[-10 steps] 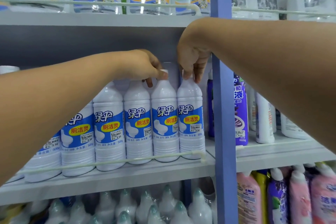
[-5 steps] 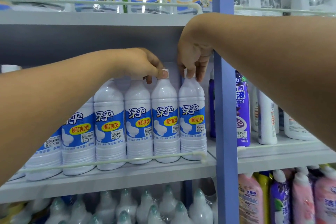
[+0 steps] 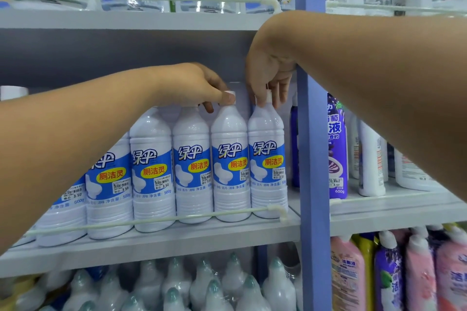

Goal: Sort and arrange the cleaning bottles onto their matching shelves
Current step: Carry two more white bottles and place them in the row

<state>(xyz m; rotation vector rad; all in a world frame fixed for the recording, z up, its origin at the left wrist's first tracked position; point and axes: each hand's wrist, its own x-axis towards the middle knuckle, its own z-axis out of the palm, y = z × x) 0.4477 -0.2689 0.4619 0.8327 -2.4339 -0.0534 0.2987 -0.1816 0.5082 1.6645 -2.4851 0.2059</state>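
Head view, left hand [image 3: 199, 86] and right hand [image 3: 270, 70] pinching caps

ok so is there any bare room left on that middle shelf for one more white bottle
Not up front: the white bottles stand packed against the rail up to the blue post. Free room shows only above their caps, below the upper shelf.

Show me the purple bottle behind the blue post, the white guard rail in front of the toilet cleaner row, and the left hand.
purple bottle [image 3: 337, 149], head view, on its label.
white guard rail [image 3: 156, 220], head view, mid-span.
left hand [image 3: 199, 86], head view, on its back.
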